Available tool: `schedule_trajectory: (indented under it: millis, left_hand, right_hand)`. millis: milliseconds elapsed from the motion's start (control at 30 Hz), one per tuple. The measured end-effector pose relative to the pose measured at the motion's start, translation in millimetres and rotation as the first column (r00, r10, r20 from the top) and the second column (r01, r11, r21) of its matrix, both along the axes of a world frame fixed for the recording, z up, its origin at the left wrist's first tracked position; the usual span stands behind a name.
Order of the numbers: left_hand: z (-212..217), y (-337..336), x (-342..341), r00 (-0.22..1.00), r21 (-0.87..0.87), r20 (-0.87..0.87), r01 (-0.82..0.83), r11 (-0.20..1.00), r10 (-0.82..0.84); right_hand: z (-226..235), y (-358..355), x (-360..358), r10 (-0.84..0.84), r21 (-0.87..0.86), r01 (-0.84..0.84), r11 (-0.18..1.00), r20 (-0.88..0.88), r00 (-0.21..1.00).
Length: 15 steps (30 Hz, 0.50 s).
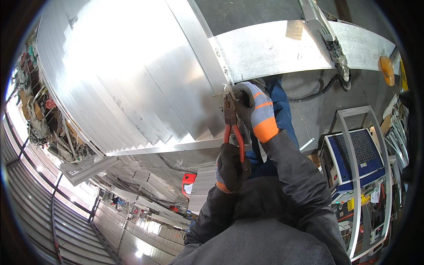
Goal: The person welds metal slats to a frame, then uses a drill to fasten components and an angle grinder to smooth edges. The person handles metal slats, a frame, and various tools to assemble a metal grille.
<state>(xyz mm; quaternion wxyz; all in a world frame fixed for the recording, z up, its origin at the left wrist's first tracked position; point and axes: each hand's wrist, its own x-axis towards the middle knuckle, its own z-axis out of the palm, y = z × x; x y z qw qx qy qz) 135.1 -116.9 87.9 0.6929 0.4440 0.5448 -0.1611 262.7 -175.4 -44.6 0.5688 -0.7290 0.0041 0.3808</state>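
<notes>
My gloved left hand (pixel 230 170) is closed round the red handles of a pair of pliers (pixel 230 119), which point away from me. Their dark metal jaws lie at the near right corner of a large silvery louvred metal panel (pixel 172 88). A short thin strip or wire (pixel 218 94) sticks out beside the jaws. My right hand (pixel 254 106), in a grey and orange glove with dark fingers, is curled close against the jaws and the panel's frame. What its fingers pinch is hidden.
A long flat metal beam (pixel 274 48) runs right from behind the panel. On it rests a grey tool-like device (pixel 320 22) with a cable. An orange oval object (pixel 387 70) is at its right end. At right stand a metal frame (pixel 353 168) and a blue-sided machine (pixel 360 152).
</notes>
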Motion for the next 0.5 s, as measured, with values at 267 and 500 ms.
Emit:
schedule_trajectory:
  millis: [267,500]
  left_hand:
    - [-1.1,0.5,-4.4,0.976,-0.175,-0.096,-0.209,0.962,0.195]
    - [-2.9,-3.7,0.1,0.975,0.191,0.039,0.207,0.96,-0.218]
  right_hand:
    - [-0.5,-0.7,0.6,-0.011,0.025,0.011,1.0,-0.015,1.0]
    - [2.3,0.4,2.6,0.011,0.005,-0.012,1.0,0.085,0.996]
